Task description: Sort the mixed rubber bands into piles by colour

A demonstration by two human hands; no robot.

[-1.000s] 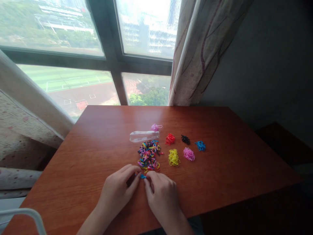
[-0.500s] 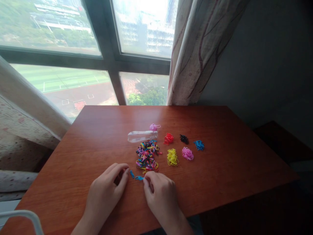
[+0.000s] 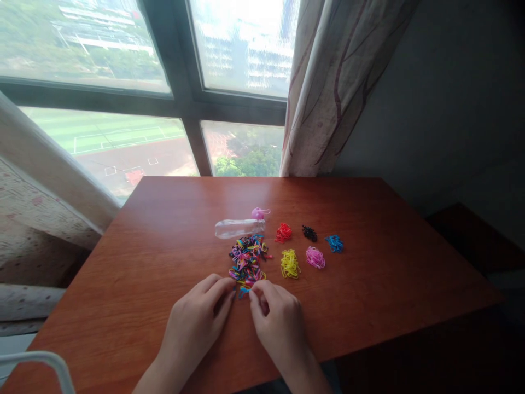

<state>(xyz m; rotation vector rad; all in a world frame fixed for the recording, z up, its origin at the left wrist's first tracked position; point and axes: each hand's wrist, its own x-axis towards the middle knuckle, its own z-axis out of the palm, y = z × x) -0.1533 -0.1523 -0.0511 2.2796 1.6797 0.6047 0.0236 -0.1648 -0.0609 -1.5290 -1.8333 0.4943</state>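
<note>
Near the front of the mixed pile of coloured rubber bands, my left hand is pinched closed. A small dark-blue bit shows at its fingertips, apparently a blue rubber band, mostly hidden. My right hand faces it with thumb and forefinger closed on light blue rubber bands, which lie against the pile's near edge. To the right sit sorted heaps: yellow bands, pink bands, red bands, black bands and blue bands.
Behind the pile a clear bottle lies on its side, with a pink cap beside its neck. Everything rests on a brown wooden table below a window. A white curved rail shows at lower left.
Both hands have shifted right and drawn closer together; the left moved more. The light blue bands have moved with the right hand to the pile's near edge.
</note>
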